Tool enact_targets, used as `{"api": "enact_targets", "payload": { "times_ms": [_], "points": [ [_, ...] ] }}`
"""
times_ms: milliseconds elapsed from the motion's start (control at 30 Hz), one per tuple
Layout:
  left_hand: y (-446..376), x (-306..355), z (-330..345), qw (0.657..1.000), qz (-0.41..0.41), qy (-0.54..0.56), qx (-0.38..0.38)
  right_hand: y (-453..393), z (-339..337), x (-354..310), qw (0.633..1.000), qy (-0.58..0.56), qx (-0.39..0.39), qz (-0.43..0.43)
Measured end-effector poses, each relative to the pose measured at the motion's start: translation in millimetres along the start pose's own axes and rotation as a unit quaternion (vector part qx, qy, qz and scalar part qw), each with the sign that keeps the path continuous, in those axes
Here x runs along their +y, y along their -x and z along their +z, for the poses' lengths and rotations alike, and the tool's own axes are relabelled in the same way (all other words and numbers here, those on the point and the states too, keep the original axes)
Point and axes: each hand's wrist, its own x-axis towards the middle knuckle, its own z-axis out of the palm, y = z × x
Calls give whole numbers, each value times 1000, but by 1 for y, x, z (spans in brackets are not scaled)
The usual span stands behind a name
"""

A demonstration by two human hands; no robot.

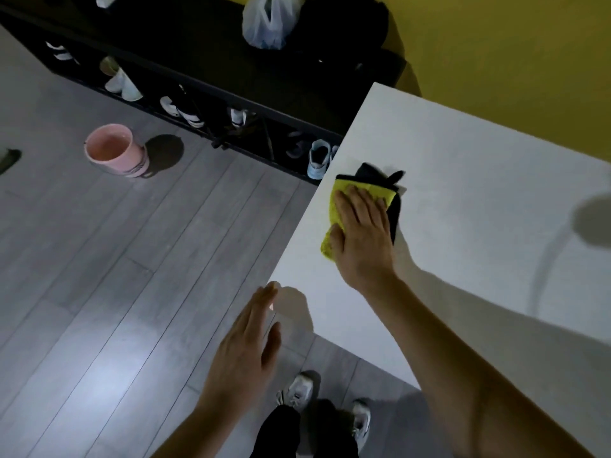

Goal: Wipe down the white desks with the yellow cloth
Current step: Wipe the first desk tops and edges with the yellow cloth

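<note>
A white desk (469,180) fills the right side of the view, its left edge running diagonally. A folded yellow cloth (344,196) with a black underside lies on the desk close to that left edge. My right hand (362,236) presses flat on the cloth, fingers straight and spread toward the far end. My left hand (248,345) hovers off the desk's near corner over the floor, fingers straight, its fingertips just by the corner, holding nothing.
A pink bucket (114,150) stands on the grey plank floor (115,292) at the left. A black shoe rack (211,94) with several shoes runs behind it, with a white plastic bag (269,21) on top. The wall (512,54) behind is yellow. My feet (299,391) stand beside the desk.
</note>
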Motion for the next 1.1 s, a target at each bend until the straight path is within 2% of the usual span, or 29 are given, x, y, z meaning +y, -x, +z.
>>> {"api": "enact_targets", "payload": {
  "times_ms": [100, 167, 233, 300, 367, 467, 600, 767, 900, 967, 1100],
  "points": [
    [3, 3, -5, 1000, 7, 24, -12, 38, 5, -27, 994, 1, -57, -95],
    [5, 4, -7, 999, -24, 40, -17, 63, 12, -48, 986, -6, -95, -136],
    [4, 8, -8, 998, -48, 36, -8, 78, 16, -58, 982, -15, -101, -160],
    [3, 15, -4, 1000, -30, 6, 0, 78, 15, -57, 982, -11, -92, -166],
    [5, 20, 3, 998, 11, -58, 12, 76, 13, -58, 986, -12, -80, -148],
    [7, 25, 10, 993, 41, -109, 24, 89, 9, -61, 995, -51, -49, -67],
    [-6, 36, 20, 988, 111, -108, -3, 133, -6, -28, 997, -63, 15, 40],
    [-21, 38, 27, 987, 103, -122, -31, 194, -43, 48, 983, -40, 68, 168],
    [-19, 26, 23, 991, 110, -49, -51, 195, -41, 50, 958, -19, 106, 265],
    [-20, 25, 22, 995, 76, -11, -59, 175, -33, 36, 962, -14, 106, 252],
    [-22, 28, 18, 997, 46, 4, -54, 113, -13, -5, 990, -40, 46, 131]
  ]
}}
